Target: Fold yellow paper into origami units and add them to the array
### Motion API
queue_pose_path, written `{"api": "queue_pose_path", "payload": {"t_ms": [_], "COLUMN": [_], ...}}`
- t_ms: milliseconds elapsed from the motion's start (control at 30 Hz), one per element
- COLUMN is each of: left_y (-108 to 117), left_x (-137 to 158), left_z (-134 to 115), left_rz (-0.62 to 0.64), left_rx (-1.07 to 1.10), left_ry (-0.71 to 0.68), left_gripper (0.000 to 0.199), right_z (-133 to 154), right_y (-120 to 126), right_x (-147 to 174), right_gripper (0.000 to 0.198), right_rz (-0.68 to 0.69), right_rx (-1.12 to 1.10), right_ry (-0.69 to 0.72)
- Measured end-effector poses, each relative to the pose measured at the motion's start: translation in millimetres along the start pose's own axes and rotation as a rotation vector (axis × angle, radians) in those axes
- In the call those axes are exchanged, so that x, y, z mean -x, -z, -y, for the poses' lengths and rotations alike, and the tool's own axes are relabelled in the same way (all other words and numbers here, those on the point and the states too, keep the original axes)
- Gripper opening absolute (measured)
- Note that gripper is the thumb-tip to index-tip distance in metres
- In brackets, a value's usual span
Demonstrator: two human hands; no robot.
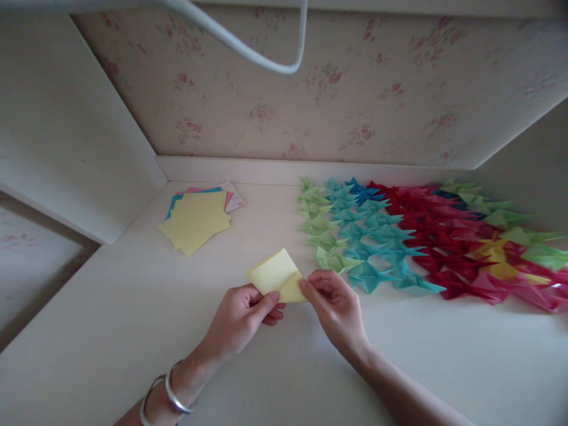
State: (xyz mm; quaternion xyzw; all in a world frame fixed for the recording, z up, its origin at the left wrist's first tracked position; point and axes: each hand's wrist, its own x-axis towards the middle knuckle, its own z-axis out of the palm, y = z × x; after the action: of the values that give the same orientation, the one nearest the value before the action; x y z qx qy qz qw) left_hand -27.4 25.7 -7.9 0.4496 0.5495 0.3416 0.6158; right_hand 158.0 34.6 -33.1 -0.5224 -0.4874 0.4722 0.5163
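Observation:
A small pale yellow sheet of origami paper (274, 272), partly folded, is held between my two hands above the white desk. My left hand (244, 310) pinches its lower edge, with the thumb on top and the fingers underneath. At the paper's right corner, my right hand (335, 305) grips a folded flap between thumb and forefinger, its other fingers curled. The rest of the flap lies across the right side of the paper. Part of the paper's underside is hidden by my left fingers.
A fanned stack of paper sheets (199, 219), yellow on top with blue and pink below, lies at the back left. Rows of folded paper cranes (368, 228) in green, blue, red and yellow cover the right side. A white cable (266, 62) hangs overhead before the floral wall (332, 106).

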Motion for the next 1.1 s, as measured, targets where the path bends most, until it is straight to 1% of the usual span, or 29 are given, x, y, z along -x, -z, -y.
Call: {"api": "queue_pose_path", "payload": {"t_ms": [300, 467, 567, 667, 767, 867, 1000, 1100], "left_y": [0.4, -0.7, -1.3, -1.8, -2.1, -2.2, -2.0, -2.0], "left_x": [-3.7, -2.6, -1.5, 0.2, 1.1, 0.7, 1.0, 1.9], "left_z": [-0.6, 0.5, -0.2, -1.5, -1.6, -0.1, 0.9, -0.5], "left_rz": [-0.041, -0.029, -0.010, 0.014, 0.010, -0.010, -0.035, -0.051], "left_rx": [0.046, 0.073, 0.051, -0.027, -0.091, -0.081, -0.063, -0.054], "left_ry": [0.051, 0.064, 0.033, -0.015, -0.012, -0.003, -0.030, -0.054], "left_gripper": [0.025, 0.025, 0.027, 0.029, 0.031, 0.032, 0.030, 0.027], "right_z": [0.4, -1.9, -1.6, 0.1, 1.4, 0.9, 0.2, 2.8], "right_y": [-0.6, 0.2, 1.0, 1.3, 0.9, 0.8, 1.0, 0.0], "right_x": [1.6, 0.3, -1.1, -1.3, -0.1, 1.4, 1.6, 0.4], "right_gripper": [0.015, 0.018, 0.020, 0.020, 0.020, 0.022, 0.025, 0.031], "right_rz": [0.071, 0.070, 0.057, 0.052, 0.059, 0.068, 0.119, 0.199], "right_rx": [-0.085, -0.084, -0.068, -0.059, -0.042, -0.032, -0.057, -0.149], "right_ry": [0.014, -0.018, -0.039, -0.046, -0.054, -0.065, -0.090, -0.143]}}
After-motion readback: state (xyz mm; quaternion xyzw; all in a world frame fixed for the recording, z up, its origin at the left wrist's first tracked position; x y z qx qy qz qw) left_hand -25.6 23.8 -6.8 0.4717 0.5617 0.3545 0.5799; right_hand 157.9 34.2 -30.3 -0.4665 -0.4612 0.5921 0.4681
